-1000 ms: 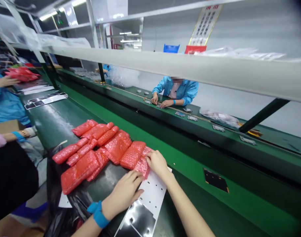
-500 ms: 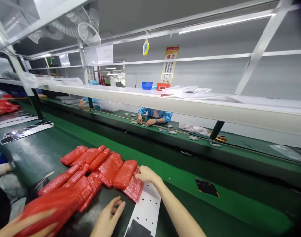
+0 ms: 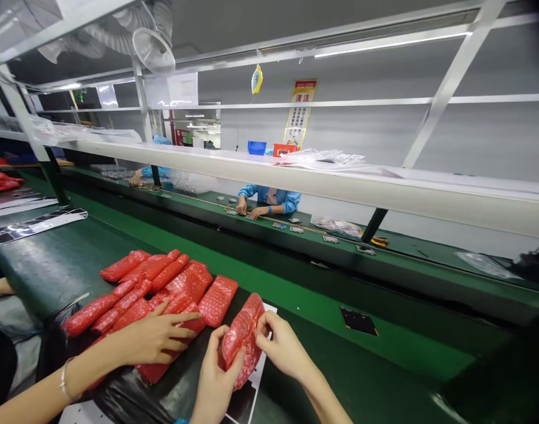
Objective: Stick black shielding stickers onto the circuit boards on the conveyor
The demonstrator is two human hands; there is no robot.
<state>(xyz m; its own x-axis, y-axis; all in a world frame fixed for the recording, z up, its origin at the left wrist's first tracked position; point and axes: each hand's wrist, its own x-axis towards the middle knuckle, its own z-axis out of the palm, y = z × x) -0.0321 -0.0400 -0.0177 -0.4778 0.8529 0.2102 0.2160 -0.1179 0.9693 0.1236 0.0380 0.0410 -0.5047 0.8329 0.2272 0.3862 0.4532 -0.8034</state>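
Between my two hands is a red bubble-wrap pouch, tilted up off the bench. My left hand wraps round its lower left side, thumb in front. At its right edge my right hand pinches the film with thumb and fingers. Beneath the pouch lies a white sheet with black panels, partly covered. To the left, several more red bubble-wrap pouches lie in a pile. A co-worker's hand, with a bracelet on the wrist, rests on the near part of that pile.
A black plastic bag lies at the front left. On the green belt to the right is a flat black panel. A long white shelf crosses ahead. Beyond it, a person in blue sleeves handles small parts.
My right hand has lifted the end pouch from the row, and my left hand has closed on it. The co-worker's hand has moved right, onto the pile.
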